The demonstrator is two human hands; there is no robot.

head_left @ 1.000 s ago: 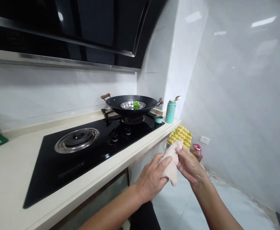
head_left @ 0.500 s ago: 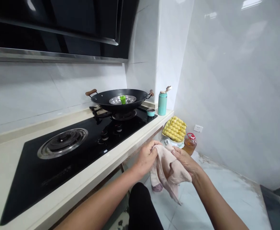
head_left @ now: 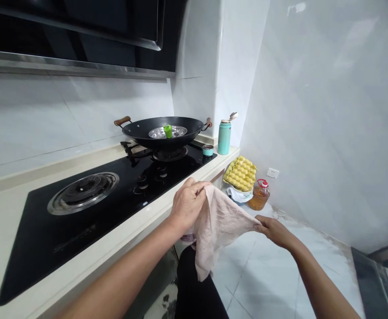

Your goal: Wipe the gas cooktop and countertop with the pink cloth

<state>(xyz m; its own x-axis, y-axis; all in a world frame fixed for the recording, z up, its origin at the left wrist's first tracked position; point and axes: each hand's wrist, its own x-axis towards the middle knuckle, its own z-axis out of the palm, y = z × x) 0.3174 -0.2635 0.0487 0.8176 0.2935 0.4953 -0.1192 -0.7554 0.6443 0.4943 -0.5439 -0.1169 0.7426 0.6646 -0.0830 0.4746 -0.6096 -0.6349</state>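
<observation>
A pale pink cloth [head_left: 218, 219] is stretched between my two hands, in front of the counter edge. My left hand [head_left: 187, 204] is closed on its upper left part, near the counter. Away to the right, my right hand [head_left: 273, 229] pinches a corner and pulls it taut. The rest of the cloth hangs down in folds over my dark-clothed leg. A purplish bit of fabric shows below my left wrist; I cannot tell if it belongs to the same cloth.
The black gas stove [head_left: 90, 235] carries a wok [head_left: 137, 130] holding a steel dish [head_left: 182, 130] with a green item [head_left: 167, 131]. A teal flask [head_left: 225, 138] and small teal cup [head_left: 208, 150] stand at the counter's end. Yellow egg trays [head_left: 241, 174] and an oil jug [head_left: 259, 196] are below.
My hands have moved apart, the left one leftward and the right one rightward and lower. The bunched cloth is now spread out between them. The view has shifted slightly.
</observation>
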